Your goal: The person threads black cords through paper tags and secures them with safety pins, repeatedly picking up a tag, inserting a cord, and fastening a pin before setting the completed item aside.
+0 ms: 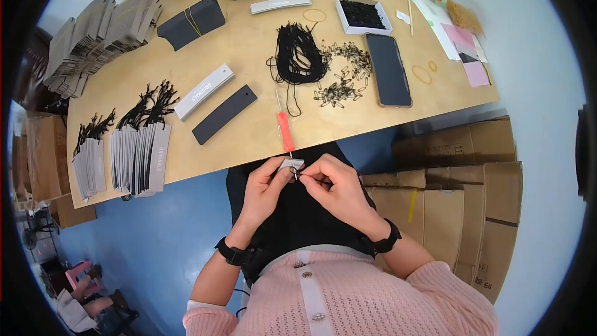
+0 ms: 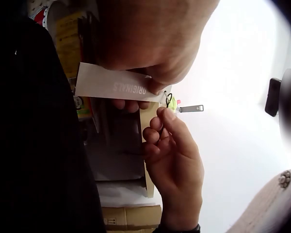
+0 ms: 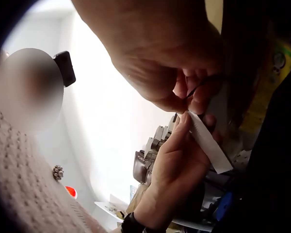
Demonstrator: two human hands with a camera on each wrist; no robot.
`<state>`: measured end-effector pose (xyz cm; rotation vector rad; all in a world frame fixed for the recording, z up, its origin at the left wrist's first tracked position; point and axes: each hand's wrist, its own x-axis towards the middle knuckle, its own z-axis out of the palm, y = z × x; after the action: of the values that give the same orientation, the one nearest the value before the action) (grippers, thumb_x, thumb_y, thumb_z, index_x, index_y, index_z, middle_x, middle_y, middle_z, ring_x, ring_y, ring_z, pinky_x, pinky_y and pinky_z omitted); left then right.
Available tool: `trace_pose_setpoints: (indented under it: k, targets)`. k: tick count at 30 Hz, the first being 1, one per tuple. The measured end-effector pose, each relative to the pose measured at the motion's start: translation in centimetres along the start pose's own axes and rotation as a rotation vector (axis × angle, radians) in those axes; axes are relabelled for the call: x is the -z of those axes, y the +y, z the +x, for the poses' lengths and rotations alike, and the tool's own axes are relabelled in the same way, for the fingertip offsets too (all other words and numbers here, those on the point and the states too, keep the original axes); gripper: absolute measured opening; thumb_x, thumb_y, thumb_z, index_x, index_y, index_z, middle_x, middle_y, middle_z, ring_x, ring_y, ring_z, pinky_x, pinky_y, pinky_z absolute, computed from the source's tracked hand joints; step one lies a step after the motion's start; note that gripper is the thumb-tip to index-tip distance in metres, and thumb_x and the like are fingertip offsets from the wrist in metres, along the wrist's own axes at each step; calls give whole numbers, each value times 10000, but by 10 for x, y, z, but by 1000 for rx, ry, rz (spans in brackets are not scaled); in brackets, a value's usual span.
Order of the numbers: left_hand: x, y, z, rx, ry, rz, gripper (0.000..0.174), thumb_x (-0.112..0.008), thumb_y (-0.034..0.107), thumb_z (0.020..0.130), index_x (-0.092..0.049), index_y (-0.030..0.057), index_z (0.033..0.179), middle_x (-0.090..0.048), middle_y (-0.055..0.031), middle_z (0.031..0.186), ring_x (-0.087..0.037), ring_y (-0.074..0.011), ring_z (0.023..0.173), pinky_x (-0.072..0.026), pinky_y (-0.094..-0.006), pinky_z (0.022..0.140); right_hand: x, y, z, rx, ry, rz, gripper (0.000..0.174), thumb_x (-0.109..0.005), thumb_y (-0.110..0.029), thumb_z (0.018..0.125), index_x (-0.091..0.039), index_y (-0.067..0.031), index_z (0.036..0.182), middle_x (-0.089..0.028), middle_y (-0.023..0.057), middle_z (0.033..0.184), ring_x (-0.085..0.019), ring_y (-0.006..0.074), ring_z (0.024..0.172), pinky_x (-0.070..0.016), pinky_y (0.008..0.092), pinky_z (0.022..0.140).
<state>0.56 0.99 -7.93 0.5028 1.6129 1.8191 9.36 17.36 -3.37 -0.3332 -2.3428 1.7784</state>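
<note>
My left hand (image 1: 261,190) grips a pale tag printed ORIGINALS (image 2: 111,85), thumb on its face near the holed end and fingers behind. A thin black cord (image 2: 169,100) makes a small loop at that end. My right hand (image 1: 339,186) pinches the cord between thumb and forefinger, close beside the tag's end. Both hands are over the lap, in front of the table edge. Just beyond them, a red-handled tool (image 1: 285,132) with a thin metal shaft lies at the table's front edge.
On the table (image 1: 249,140) lie a black cord bundle (image 1: 298,56), loose safety pins (image 1: 342,90), a phone (image 1: 389,70) and a white box of black bits (image 1: 364,14). Corded tags (image 1: 140,155) stand left, near a loose dark tag (image 1: 224,114). Cardboard boxes (image 1: 441,211) stand right.
</note>
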Motion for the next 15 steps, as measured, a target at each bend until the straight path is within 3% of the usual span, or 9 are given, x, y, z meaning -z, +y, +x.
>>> trace_pose_setpoints:
  k: [2, 7, 15]
  targets:
    - [1, 0, 0, -3, 8, 4, 235, -522, 116, 1039, -623, -17, 1205, -708, -84, 1111, -651, -119, 990, -525, -275, 879, 0, 3, -2, -4, -23, -4, 90, -717, -17, 867, -637, 2, 902, -572, 60, 810, -561, 117, 635, -443, 249, 565]
    - [-1, 1, 1, -5, 16, -16, 239, -529, 105, 1037, -626, -18, 1217, -704, -83, 1109, -650, -120, 976, -523, -275, 865, 3, -5, -9, 72, 10, -23, 83, -721, -29, 866, -644, -12, 893, -565, 55, 796, -564, 126, 618, -455, 266, 537]
    - [-5, -2, -2, 9, 84, -137, 204, -558, 57, 1014, -652, -28, 1175, -713, -87, 1084, -667, -133, 998, -536, -281, 869, 1, 14, -10, 188, 10, -310, 128, -739, -50, 833, -614, -39, 861, -575, 82, 783, -631, 216, 618, -509, 321, 542]
